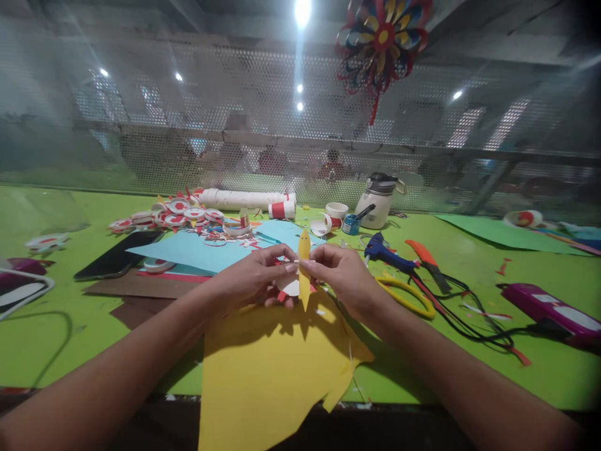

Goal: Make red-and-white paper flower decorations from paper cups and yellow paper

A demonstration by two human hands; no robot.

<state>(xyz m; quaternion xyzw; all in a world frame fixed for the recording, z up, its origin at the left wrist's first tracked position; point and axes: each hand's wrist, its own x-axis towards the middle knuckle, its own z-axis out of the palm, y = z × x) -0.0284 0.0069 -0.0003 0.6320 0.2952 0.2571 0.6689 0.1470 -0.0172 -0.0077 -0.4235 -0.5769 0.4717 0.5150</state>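
hands point(256, 279) point(345, 279): 2; yellow paper piece point(304, 279): 1; glue gun point(382, 250): 1; phone point(117, 255): 1; jug point(378, 202): 1; pinwheel point(382, 37): 1

A narrow yellow paper petal point(304, 269), pointed at both ends, stands upright, pinched at its middle by the left hand point(256, 279) at 9 o'clock and the right hand point(345, 275) at 3 o'clock. A white paper-cup disc point(291, 287) with red tabs touches it at 8 o'clock.

the left grip point(256, 277) and right grip point(342, 275) pinch a narrow yellow paper strip point(304, 279) upright between their fingertips, over a large yellow sheet point(267, 376) on the green tabletop point(70, 326). a blue glue gun point(382, 252) and yellow scissors point(409, 298) lie just right of them.
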